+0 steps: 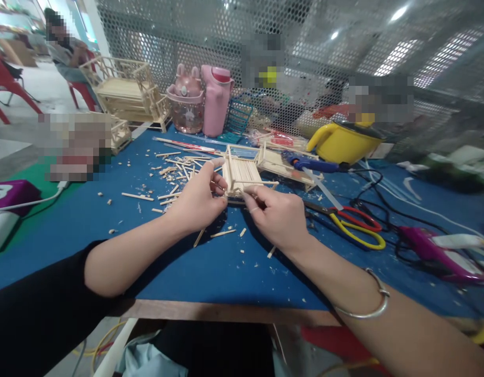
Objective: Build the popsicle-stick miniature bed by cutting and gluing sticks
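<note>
In the middle of the blue table sits a small model chair [242, 172] made of thin wooden sticks, with a slatted surface and a raised rail. My left hand [205, 196] has its fingers closed around the model's left side. The thumb and fingers of my right hand [277, 212] pinch at its front lower edge; whether a separate small piece is between the fingertips cannot be seen. Just behind, another stick model [283, 163] lies partly under a blue glue gun [310, 162]. Loose sticks [183, 170] are scattered left of my left hand.
Scissors with red and yellow handles [360, 225] lie at right beside dark cables. A yellow pot [346, 144], a pink bottle [216, 99] and a clear pink cup [187, 107] stand at the back, before a perforated metal screen. A larger stick model [126, 91] stands back left.
</note>
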Demonstrator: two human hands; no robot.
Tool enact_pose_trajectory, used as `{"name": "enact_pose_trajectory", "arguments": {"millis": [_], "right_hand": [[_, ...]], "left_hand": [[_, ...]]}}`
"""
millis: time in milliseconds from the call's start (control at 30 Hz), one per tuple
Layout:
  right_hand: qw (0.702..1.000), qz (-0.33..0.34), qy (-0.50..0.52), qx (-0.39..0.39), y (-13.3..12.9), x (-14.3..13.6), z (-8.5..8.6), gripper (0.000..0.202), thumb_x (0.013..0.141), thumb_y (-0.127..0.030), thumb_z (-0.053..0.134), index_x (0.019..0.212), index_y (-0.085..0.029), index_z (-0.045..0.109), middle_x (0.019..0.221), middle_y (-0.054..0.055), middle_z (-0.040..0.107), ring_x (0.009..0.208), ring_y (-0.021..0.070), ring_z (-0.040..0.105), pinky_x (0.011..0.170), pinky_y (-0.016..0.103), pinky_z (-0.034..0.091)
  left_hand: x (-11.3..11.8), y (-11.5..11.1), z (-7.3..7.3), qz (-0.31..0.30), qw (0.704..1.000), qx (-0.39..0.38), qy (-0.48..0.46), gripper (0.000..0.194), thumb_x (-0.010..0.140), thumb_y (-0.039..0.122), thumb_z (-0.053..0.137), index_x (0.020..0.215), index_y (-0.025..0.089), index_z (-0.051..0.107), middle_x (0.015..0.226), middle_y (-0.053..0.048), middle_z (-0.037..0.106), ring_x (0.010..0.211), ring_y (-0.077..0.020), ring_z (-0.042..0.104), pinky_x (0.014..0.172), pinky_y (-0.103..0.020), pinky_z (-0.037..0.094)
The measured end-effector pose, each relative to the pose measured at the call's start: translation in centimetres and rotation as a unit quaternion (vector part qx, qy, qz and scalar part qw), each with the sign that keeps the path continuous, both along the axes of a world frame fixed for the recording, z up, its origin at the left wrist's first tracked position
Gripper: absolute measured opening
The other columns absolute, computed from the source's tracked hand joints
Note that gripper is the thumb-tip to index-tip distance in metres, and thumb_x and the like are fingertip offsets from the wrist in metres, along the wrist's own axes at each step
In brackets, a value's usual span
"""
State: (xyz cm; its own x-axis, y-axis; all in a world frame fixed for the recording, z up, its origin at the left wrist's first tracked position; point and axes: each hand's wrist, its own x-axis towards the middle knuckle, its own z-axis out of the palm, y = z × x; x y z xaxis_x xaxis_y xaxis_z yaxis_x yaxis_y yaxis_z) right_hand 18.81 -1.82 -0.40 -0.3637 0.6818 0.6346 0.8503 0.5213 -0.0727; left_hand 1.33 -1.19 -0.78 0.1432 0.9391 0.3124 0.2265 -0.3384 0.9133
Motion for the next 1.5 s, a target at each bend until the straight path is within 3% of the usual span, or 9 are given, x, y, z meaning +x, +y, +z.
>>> {"name": "enact_pose_trajectory", "arguments": {"millis": [500, 1033, 1233, 1500], "right_hand": [[0.995, 0.007, 0.076, -0.064, 0.19, -0.09, -0.10, 0.021, 0.087, -0.029, 0.055, 0.089, -0.021, 0.074, 0.084, 0.003, 0.076, 0.071, 0.0180, 0.069, 0.066, 0.028, 0.047], [0.984, 0.018, 0.139, -0.110, 0.33, -0.08, -0.21, 0.015, 0.083, -0.027, 0.061, 0.087, -0.020, 0.074, 0.076, 0.000, 0.075, 0.065, 0.0144, 0.066, 0.063, 0.025, 0.044], [0.983, 0.023, 0.153, -0.103, 0.27, -0.11, -0.21, 0.015, 0.082, -0.026, 0.061, 0.086, -0.019, 0.074, 0.069, 0.000, 0.072, 0.058, 0.0120, 0.061, 0.059, 0.024, 0.042], [0.995, -0.003, 0.087, -0.051, -0.02, -0.37, -0.09, 0.020, 0.084, -0.028, 0.057, 0.088, -0.020, 0.074, 0.069, 0.001, 0.072, 0.057, 0.0138, 0.063, 0.059, 0.025, 0.042]], "left_hand": [[-0.02, 0.18, -0.13, 0.002, 1.000, 0.010, 0.010, 0.068, 0.064, -0.003, 0.056, 0.128, 0.013, 0.040, 0.082, 0.001, 0.054, 0.071, -0.0103, 0.054, 0.070, -0.026, 0.047], [-0.18, 0.43, -0.31, -0.006, 1.000, 0.000, 0.027, 0.068, 0.067, -0.003, 0.055, 0.130, 0.015, 0.037, 0.084, 0.001, 0.053, 0.074, -0.0097, 0.054, 0.072, -0.026, 0.047], [-0.17, 0.45, -0.40, -0.007, 1.000, 0.002, 0.024, 0.068, 0.067, -0.005, 0.054, 0.130, 0.014, 0.036, 0.083, 0.002, 0.052, 0.074, -0.0093, 0.054, 0.071, -0.026, 0.047], [-0.13, 0.31, -0.24, 0.005, 0.999, 0.019, 0.046, 0.069, 0.066, -0.005, 0.055, 0.130, 0.013, 0.036, 0.085, 0.001, 0.053, 0.073, -0.0087, 0.054, 0.071, -0.025, 0.048]]}}
